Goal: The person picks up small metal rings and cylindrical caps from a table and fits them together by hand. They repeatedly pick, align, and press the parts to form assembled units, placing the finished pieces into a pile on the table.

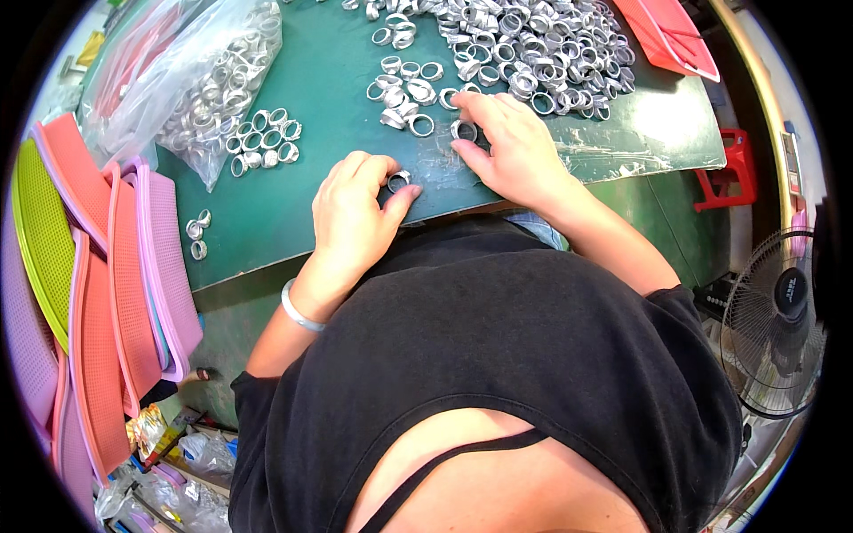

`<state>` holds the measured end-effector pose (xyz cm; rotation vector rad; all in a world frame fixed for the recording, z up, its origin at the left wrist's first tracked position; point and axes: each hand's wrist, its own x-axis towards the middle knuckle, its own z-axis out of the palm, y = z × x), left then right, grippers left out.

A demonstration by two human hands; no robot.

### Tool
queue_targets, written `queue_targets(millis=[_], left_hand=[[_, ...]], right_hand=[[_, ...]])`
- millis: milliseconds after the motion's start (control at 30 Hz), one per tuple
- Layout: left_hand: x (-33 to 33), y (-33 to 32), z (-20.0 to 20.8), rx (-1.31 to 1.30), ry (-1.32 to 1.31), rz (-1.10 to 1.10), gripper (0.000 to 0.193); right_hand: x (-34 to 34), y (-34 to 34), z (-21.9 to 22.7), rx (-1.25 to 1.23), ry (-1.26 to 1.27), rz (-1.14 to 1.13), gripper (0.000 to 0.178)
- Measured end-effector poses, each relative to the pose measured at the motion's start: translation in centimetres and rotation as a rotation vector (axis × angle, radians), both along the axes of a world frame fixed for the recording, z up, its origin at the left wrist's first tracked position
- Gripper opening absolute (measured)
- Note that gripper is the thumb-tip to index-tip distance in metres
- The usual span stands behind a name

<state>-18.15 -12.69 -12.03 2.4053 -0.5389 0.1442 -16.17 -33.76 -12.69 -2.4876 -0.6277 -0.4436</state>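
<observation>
Near the table's front edge, my left hand [351, 213] pinches a silver-coloured metal ring [399, 181] between thumb and fingers. To its right, my right hand [517, 149] curls around another ring [463, 131], which shows between the thumb and index finger. Just beyond the right fingertips lies a loose cluster of rings [421, 91]. A large heap of similar rings [533, 44] spreads behind my right hand. On the left, several rings stand in neat touching rows [263, 139].
A clear plastic bag [218, 93] of rings lies on the green table [329, 98]. A few rings [198, 233] sit at the left edge. Stacked plastic baskets [115, 293] crowd the left. A red basket [671, 40], red stool [730, 169] and fan [777, 320] are right.
</observation>
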Motion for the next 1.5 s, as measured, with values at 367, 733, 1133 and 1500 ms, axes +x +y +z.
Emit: queue_targets(millis=[367, 733, 1133, 1500], left_hand=[[0.5, 0.1, -1.3, -0.622, 0.352, -0.056, 0.022], [1.9, 0.4, 0.3, -1.402, 1.127, -0.013, 0.019], [5.5, -1.6, 1.2, 0.089, 0.190, 0.180, 0.030], [3.8, 0.1, -0.7, -0.636, 0.377, 0.010, 0.011]], right_hand=[[-0.6, 0.2, 0.4, 0.524, 0.299, 0.160, 0.057], [-0.3, 2.1, 1.4, 0.550, 0.287, 0.212, 0.051], [1.8, 3.0, 0.2, 0.042, 0.061, 0.033, 0.044], [0.5, 1.5, 1.0, 0.672, 0.513, 0.172, 0.052]])
